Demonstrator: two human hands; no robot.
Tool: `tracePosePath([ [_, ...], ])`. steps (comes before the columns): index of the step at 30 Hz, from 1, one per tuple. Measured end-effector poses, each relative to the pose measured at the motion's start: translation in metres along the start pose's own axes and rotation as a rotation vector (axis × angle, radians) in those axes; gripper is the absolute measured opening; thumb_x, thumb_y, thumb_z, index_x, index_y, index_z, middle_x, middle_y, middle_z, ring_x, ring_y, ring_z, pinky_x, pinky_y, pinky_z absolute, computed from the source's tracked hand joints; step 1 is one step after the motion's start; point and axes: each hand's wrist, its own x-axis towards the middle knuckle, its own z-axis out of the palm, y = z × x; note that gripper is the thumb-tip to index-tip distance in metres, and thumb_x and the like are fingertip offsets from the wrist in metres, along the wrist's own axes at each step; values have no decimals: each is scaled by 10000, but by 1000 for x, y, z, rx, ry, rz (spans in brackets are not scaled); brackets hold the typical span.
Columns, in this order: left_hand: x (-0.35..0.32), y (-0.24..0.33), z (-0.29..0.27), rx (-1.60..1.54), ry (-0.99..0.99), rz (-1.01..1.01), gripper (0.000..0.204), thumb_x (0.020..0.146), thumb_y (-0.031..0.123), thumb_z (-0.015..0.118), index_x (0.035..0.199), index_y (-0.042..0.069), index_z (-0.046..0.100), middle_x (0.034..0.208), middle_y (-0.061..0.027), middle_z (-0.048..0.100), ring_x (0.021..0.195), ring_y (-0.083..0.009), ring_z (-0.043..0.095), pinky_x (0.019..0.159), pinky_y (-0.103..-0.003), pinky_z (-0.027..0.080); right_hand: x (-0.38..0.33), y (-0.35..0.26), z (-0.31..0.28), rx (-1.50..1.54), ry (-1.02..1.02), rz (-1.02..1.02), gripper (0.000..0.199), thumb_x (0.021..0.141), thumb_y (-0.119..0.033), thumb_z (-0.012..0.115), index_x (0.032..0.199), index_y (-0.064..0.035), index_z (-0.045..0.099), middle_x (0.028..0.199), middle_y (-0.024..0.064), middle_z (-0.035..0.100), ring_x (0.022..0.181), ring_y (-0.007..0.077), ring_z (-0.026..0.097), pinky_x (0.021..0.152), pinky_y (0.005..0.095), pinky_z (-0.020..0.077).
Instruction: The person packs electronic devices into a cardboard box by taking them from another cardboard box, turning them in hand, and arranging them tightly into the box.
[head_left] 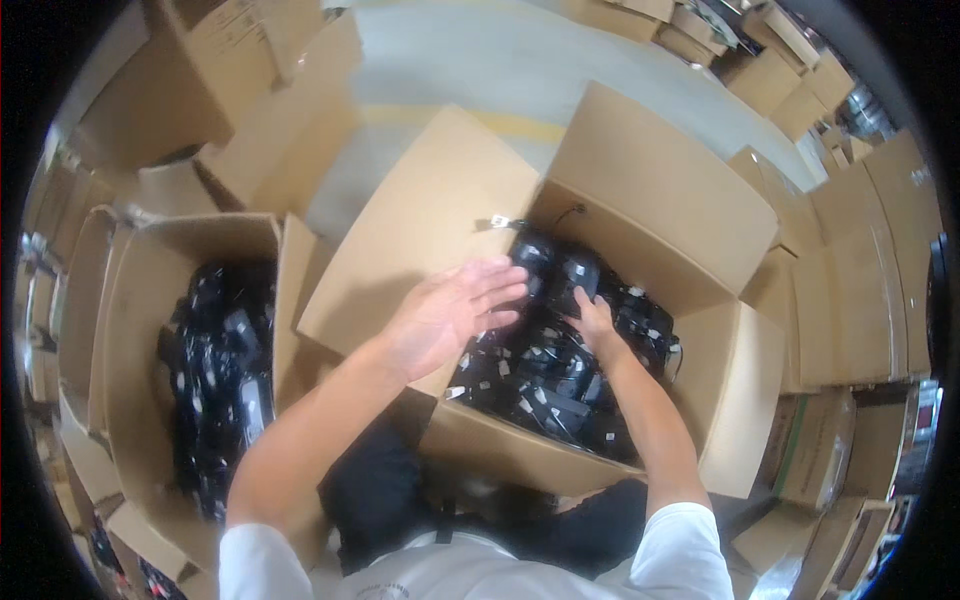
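Note:
In front of me an open cardboard box (520, 440) holds a heap of glossy black plastic parts (555, 365) with thin cables and small white tags. Their exact kind cannot be made out. My right hand (596, 328) reaches into this box, its thumb and fingers closed on a rounded black plastic part (577, 270). Over the box's left side is my left hand (455, 310), fingers stretched out and holding nothing. Close to its fingertips lies another rounded black part (533, 255), and a white tag (499, 222) on a dark cable hangs at the box's rim.
At left stands a second open box (135, 370) with similar black parts (215, 350) inside. Raised flaps (670, 170) surround the front box. Closed cartons (850, 280) are stacked at right, and large cardboard pieces (270, 130) stand at upper left. Beyond is grey floor with a yellow line (520, 125).

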Motion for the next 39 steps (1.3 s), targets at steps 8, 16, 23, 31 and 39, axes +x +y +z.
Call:
tracePosePath([
  [8,-14,-1,41,175,-52,-67,533,1046,365,543,1382,-45,487,1381,-221,545,1273,-271,546,1003,-404,510,4,-11,-47,-38,-288,-64,448,1032,-398,552,1265,-16,571,1189,138,639,1000,282,667,806,442,585],
  [16,-168,106,-37,893,492,342,272,970,189,639,1120,-23,721,972,-127,755,878,-164,723,818,-327,582,-26,-41,-76,-1178,31,-470,522,1001,-456,565,860,37,657,707,29,578,634,176,570,613,348,469],
  [23,-260,75,-311,1557,1459,-4,582,897,450,679,1203,-37,588,1102,-263,680,1041,-448,643,950,-504,494,-113,-46,-98,-1004,-65,1,328,995,-329,622,1007,-6,681,776,42,643,638,88,579,516,235,449],
  [31,-265,97,-260,1439,1346,197,281,814,237,664,842,-43,663,832,-217,695,811,-354,691,733,-446,529,-221,-97,74,-1186,-345,-702,341,930,-155,664,1191,62,638,989,146,699,932,204,654,876,330,515],
  [39,-279,155,-42,898,389,191,189,919,193,653,870,15,696,732,23,637,696,-54,572,652,-235,469,-366,-129,296,-1065,-670,-1855,743,631,-95,873,1315,-19,594,1357,208,570,1263,385,552,1060,472,456],
])
